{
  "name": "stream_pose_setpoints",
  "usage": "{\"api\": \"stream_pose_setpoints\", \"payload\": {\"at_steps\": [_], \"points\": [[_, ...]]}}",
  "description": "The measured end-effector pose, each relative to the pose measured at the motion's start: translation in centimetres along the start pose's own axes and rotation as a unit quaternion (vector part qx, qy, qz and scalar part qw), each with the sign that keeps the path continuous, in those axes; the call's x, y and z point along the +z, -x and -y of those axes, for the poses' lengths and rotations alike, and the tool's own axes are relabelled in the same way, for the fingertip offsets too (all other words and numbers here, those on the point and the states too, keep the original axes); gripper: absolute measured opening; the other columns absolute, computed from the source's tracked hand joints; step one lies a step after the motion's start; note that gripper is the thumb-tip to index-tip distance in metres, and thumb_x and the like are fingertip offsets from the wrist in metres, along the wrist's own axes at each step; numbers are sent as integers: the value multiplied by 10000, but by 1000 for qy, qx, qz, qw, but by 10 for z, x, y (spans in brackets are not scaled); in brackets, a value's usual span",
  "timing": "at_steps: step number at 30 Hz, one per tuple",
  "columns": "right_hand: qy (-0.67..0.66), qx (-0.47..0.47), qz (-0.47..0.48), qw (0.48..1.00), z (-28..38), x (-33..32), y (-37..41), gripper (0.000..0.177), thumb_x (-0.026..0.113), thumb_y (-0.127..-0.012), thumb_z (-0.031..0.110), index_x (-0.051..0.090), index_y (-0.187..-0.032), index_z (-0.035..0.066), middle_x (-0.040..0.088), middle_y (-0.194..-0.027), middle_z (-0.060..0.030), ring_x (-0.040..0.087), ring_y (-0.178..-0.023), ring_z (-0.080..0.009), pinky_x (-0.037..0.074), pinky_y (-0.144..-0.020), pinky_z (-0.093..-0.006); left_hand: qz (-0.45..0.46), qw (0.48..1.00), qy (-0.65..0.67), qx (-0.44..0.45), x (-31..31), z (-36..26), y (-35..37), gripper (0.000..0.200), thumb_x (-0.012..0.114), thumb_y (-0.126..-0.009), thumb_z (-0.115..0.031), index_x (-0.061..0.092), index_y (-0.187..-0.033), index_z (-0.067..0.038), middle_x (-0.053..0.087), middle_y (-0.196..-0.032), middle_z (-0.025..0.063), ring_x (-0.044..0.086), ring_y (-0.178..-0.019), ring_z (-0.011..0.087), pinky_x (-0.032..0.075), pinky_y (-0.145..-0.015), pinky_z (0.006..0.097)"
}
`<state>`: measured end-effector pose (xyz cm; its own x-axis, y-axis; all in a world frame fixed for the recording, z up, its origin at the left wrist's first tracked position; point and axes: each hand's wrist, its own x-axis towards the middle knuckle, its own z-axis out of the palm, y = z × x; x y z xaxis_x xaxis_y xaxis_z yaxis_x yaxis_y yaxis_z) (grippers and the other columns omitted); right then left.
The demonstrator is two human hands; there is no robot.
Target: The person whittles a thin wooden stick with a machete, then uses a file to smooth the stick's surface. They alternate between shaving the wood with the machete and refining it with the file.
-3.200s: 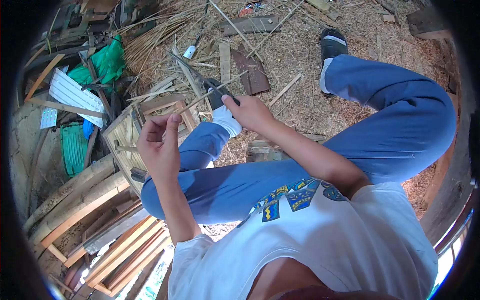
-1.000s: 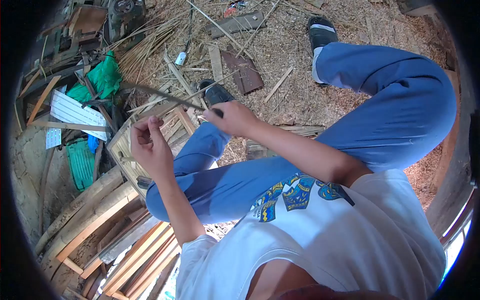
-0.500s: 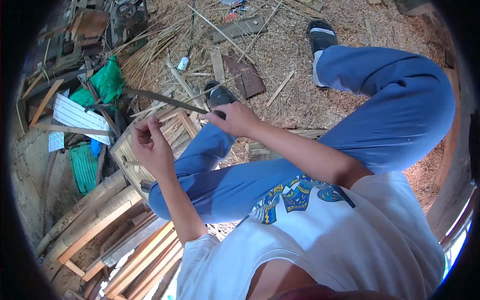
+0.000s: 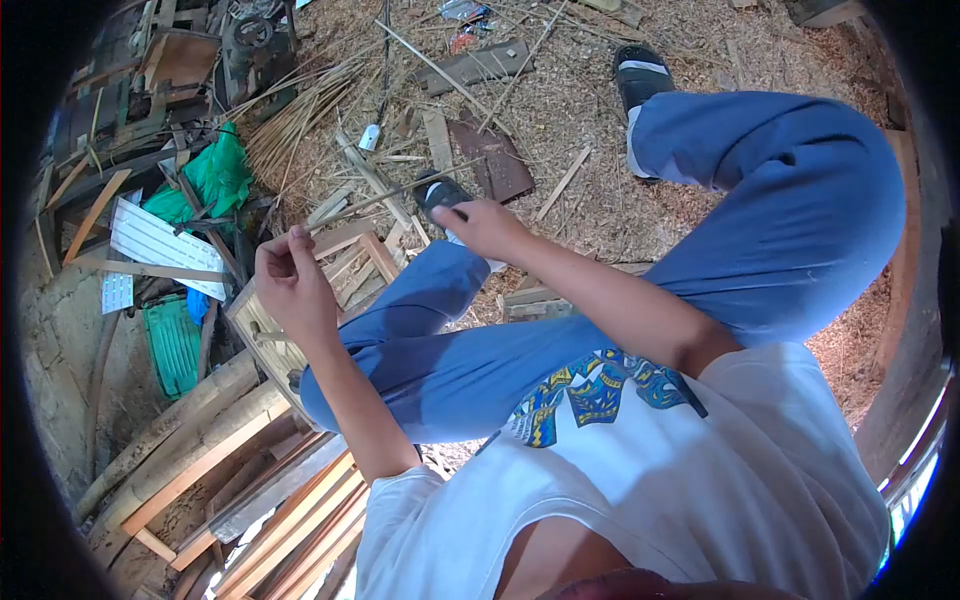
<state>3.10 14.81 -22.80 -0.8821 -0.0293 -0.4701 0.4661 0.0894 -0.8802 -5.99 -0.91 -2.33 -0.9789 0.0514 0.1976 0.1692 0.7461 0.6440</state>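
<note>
My left hand (image 4: pixel 297 290) is closed in a pinch at the left, above my bent leg. From its fingertips a thin bamboo stick (image 4: pixel 390 195) runs up and right, past the dark shoe (image 4: pixel 440 192). My right hand (image 4: pixel 485 232) is closed in a fist around a dark handle, of which a small end shows by the thumb. It is the handle of a long-bladed knife; its blade cannot be made out at this moment. The two hands are apart, the right one just below the stick.
Wood shavings cover the ground, with boards (image 4: pixel 490 160) and a bundle of thin sticks (image 4: pixel 300 125) on it. Green plastic (image 4: pixel 210 175), a white panel (image 4: pixel 165 245) and scrap wood lie at left. Stacked timber (image 4: pixel 290 525) is at lower left.
The knife's long blade, which pointed left toward my left hand, has swung out of sight. My right hand moved slightly right; my left hand shifted slightly left, and more of the stick shows.
</note>
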Motion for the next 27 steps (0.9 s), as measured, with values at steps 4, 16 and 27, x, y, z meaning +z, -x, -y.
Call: {"api": "stream_pose_setpoints", "payload": {"at_steps": [4, 16, 27], "points": [[28, 22, 3, 999, -2, -3, 17, 722, 457, -977, 673, 769, -987, 22, 745, -935, -230, 721, -901, -395, 545, -837, -496, -15, 1000, 3, -10, -3, 8, 1, 221, 684, -1011, -161, 625, -878, 5, 674, -819, 58, 609, -740, 88, 484, -694, 236], [5, 114, -7, 993, -21, -8, 5, 762, 441, -959, 714, 765, -1052, 30, 739, -1023, -246, 708, -1001, -426, 543, -885, -488, 4, 1000, -7, 13, 4, 11, -29, 212, 688, -1005, -153, 631, -865, -4, 667, -799, 40, 582, -719, 79, 461, -667, 227], [39, 250, -53, 966, -92, -26, 10, 868, 425, -950, 731, 745, -969, -75, 736, -923, -275, 727, -915, -398, 544, -801, -497, -24, 1000, -1, -18, -8, 52, -47, 270, 714, -991, -209, 634, -837, -2, 665, -778, 44, 564, -706, 93, 455, -670, 247]]}}
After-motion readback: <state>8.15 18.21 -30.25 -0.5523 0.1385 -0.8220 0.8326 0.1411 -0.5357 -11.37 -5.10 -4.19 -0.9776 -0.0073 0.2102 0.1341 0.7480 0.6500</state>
